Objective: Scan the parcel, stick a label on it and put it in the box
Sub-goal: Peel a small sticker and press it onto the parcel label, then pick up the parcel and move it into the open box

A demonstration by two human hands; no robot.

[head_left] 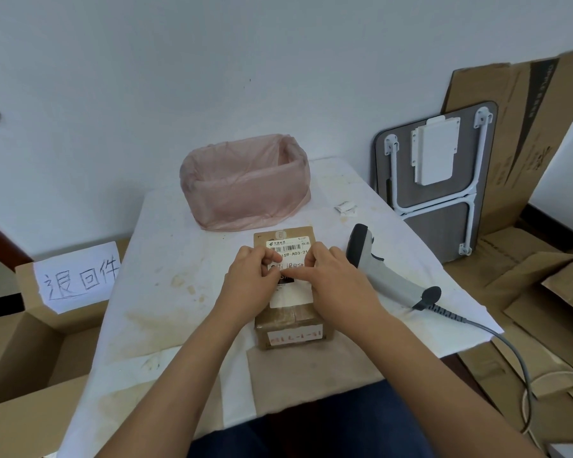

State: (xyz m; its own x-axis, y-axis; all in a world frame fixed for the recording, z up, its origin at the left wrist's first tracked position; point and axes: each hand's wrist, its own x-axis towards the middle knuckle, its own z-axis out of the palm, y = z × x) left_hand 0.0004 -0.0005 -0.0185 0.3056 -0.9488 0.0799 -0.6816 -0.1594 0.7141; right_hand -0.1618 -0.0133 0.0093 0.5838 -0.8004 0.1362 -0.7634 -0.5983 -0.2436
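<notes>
A small brown cardboard parcel (pixel 293 320) lies on the white-covered table (pixel 186 292), with a printed shipping sheet on top. Both hands rest on its top face. My left hand (pixel 250 279) and my right hand (pixel 336 279) pinch a small white handwritten label (pixel 295 266) between their fingertips, right on the shipping sheet. A grey barcode scanner (pixel 387 276) lies on the table just right of the parcel, its cable trailing off to the right. An open cardboard box (pixel 24 345) with a handwritten paper sign (pixel 76 276) stands on the floor at the left.
A bin lined with a pink plastic bag (pixel 245 183) stands at the table's far side. A small stack of white labels (pixel 346 208) lies at the back right. A folded table (pixel 437 180) and flattened cardboard (pixel 526 153) lean against the wall on the right.
</notes>
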